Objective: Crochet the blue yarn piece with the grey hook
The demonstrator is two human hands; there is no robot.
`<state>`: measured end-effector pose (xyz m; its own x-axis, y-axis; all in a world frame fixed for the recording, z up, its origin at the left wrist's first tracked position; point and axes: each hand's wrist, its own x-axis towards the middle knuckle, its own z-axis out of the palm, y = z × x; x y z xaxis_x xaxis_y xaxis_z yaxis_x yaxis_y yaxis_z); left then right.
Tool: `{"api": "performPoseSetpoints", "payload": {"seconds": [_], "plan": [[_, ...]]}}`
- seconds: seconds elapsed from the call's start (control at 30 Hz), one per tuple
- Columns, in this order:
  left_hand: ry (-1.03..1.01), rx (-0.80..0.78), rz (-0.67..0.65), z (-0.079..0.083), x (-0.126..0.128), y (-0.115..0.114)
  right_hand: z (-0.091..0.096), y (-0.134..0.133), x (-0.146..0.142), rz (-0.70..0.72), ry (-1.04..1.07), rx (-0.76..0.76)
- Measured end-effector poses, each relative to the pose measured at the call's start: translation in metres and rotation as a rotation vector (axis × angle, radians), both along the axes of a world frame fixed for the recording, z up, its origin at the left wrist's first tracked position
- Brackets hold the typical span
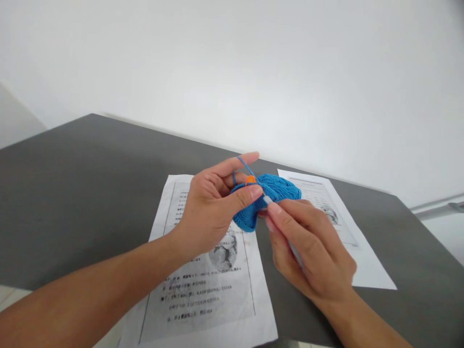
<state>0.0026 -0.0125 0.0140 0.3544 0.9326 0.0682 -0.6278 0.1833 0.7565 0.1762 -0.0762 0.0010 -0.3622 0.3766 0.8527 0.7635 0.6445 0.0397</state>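
Observation:
My left hand [217, 198] pinches a piece of blue crochet work [245, 220] between thumb and fingers. A strand of blue yarn [247, 166] runs over its raised index finger, and a loop of it circles another finger. An orange stitch marker [250, 180] sits at the top edge of the piece. In my right hand [308, 241] is a crochet hook [267, 199] with a grey handle, its tip at the edge of the work beside my left thumb. Just behind lies a ball of blue yarn [281, 187], partly hidden by the hands.
Under my left hand lies a printed sheet [217, 333] with text and a picture. A second printed sheet [369, 270] is to the right, partly covered by my right hand. Both rest on a dark grey table [108, 193] whose far edge meets a white wall [232, 72].

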Motion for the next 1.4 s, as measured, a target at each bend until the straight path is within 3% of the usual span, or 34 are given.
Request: {"api": "performPoseSetpoints", "payload": {"seconds": [0.3, 0.63, 0.97, 1.1, 1.4], "plan": [[-0.084, -0.024, -0.096, 0.007, -0.005, -0.002, -0.007, 0.003, 0.01, 0.15, -0.036, 0.028], [0.168, 0.092, 0.102, 0.005, -0.003, -0.001, -0.006, 0.016, 0.011, 0.202, -0.056, 0.083], [0.18, 0.195, 0.087, -0.002, -0.003, 0.004, -0.017, 0.019, -0.005, 0.214, 0.456, -0.125], [0.198, 0.192, 0.114, -0.002, -0.002, 0.004, -0.017, 0.018, -0.002, 0.209, 0.424, -0.186], [0.305, 0.186, 0.251, 0.001, 0.001, 0.005, -0.014, 0.019, -0.001, 0.143, 0.356, -0.116]]}}
